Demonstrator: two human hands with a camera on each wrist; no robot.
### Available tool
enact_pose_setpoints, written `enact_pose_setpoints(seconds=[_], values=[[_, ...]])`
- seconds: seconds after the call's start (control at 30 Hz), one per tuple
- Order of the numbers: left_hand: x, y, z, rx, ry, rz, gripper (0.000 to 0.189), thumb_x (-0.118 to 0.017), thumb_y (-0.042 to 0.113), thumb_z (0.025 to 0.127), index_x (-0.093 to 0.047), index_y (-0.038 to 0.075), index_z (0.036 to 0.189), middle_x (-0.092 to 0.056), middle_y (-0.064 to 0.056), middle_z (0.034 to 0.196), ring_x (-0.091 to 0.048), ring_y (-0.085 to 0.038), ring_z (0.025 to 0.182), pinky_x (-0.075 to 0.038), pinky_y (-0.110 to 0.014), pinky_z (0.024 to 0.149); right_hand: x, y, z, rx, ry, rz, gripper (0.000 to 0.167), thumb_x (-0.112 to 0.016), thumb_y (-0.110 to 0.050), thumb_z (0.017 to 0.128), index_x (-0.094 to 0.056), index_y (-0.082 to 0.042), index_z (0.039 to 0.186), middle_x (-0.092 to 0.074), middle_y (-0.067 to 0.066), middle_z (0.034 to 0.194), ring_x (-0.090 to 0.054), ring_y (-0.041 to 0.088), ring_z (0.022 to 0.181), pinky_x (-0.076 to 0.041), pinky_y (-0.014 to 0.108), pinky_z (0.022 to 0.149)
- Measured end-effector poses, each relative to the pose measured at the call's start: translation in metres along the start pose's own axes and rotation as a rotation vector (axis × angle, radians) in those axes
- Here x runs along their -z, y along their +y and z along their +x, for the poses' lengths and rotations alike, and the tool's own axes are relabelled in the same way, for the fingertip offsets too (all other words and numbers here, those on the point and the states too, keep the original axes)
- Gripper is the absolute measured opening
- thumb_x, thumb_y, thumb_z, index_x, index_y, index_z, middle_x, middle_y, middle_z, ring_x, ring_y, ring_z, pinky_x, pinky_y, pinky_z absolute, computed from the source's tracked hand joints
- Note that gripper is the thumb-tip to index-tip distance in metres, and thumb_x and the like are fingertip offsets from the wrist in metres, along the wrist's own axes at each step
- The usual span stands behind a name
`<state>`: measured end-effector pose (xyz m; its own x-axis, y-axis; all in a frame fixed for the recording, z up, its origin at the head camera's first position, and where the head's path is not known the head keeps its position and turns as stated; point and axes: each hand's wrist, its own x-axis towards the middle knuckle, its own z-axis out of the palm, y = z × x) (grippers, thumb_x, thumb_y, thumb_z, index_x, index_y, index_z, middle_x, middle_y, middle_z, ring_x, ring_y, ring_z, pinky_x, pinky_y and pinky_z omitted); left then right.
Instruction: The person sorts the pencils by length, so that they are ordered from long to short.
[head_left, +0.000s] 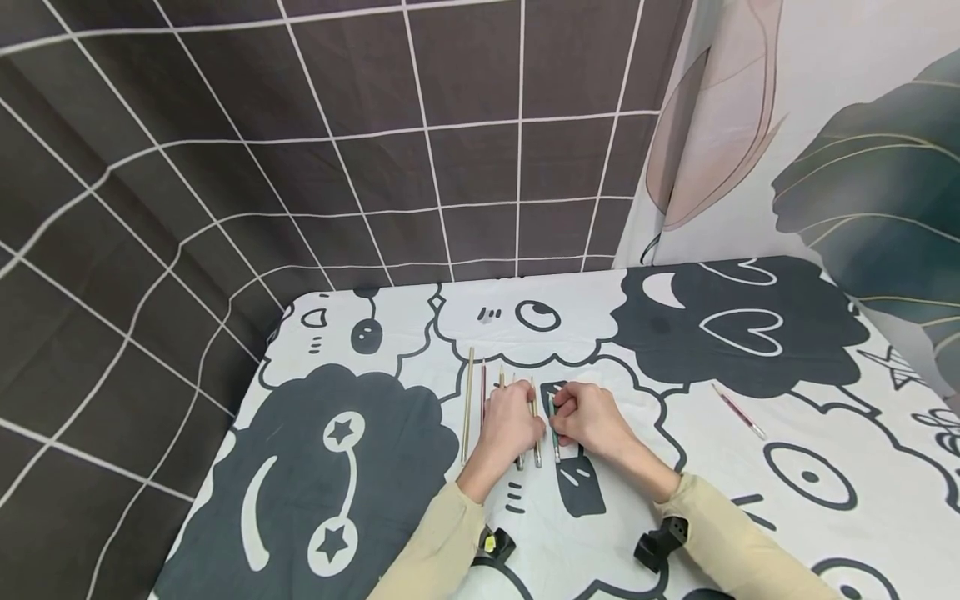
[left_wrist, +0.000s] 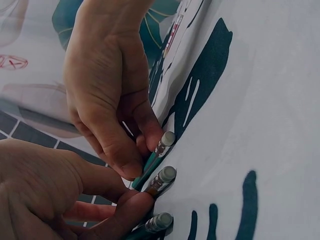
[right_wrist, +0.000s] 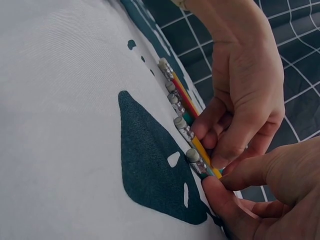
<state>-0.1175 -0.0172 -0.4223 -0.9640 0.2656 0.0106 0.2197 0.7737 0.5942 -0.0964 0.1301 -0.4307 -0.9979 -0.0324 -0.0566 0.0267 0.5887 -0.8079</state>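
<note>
My left hand [head_left: 512,417] reaches over a row of pencils, its thumb and index finger pinching a yellow pencil [right_wrist: 200,150] near the eraser end. Just right of it, my right hand [head_left: 592,417] pinches a green pencil [head_left: 557,447] between thumb and index finger. Both pencils lie almost parallel, their silver ferrules and pale erasers toward me. Beneath and left of my left hand are more pencils, among them a red pencil [right_wrist: 184,94] and another green pencil [left_wrist: 152,225]. The left hand partly covers these in the head view.
A long gold-coloured stick [head_left: 468,408] lies at the row's left end. Apart from the row, a red and white pencil [head_left: 741,412] lies slanted to the right. The patterned cloth [head_left: 630,517] meets a dark gridded curtain [head_left: 465,167] at the back.
</note>
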Motion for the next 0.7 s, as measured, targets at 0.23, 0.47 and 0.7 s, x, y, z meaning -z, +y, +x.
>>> enact_pose_setpoints(seconds=[0.23,0.47,0.7], values=[[0.001,-0.001,0.0,-0.006,0.007,-0.005,0.027,-0.075,0.0,0.069,-0.069,0.001,0.096,-0.069,-0.012,0.083,-0.061,-0.025,0.071,-0.048,-0.031,0.058,0.0,0.0,-0.001,0.002,-0.001,0.01,0.015,-0.067,0.007,0.076,-0.065,0.004,0.091,-0.061,0.001,0.065,-0.063,0.014,0.049,-0.051,0.026,0.049],[0.01,-0.002,-0.003,0.02,0.007,-0.092,0.028,-0.074,0.001,0.074,-0.067,-0.003,0.101,-0.062,-0.005,0.062,-0.057,-0.014,0.049,-0.045,-0.025,0.048,0.0,0.0,-0.001,0.007,-0.009,0.025,0.016,-0.066,0.006,0.077,-0.065,0.004,0.092,-0.061,0.001,0.066,-0.064,0.015,0.049,-0.05,0.025,0.049],[0.031,-0.014,-0.004,0.024,0.051,-0.218,0.023,-0.069,0.001,0.08,-0.067,-0.005,0.102,-0.053,0.005,0.046,-0.05,-0.006,0.036,-0.04,-0.025,0.041,0.006,0.003,-0.002,0.012,0.006,0.077,0.014,-0.069,0.003,0.082,-0.064,0.005,0.095,-0.064,0.001,0.069,-0.065,0.016,0.05,-0.051,0.026,0.05]])
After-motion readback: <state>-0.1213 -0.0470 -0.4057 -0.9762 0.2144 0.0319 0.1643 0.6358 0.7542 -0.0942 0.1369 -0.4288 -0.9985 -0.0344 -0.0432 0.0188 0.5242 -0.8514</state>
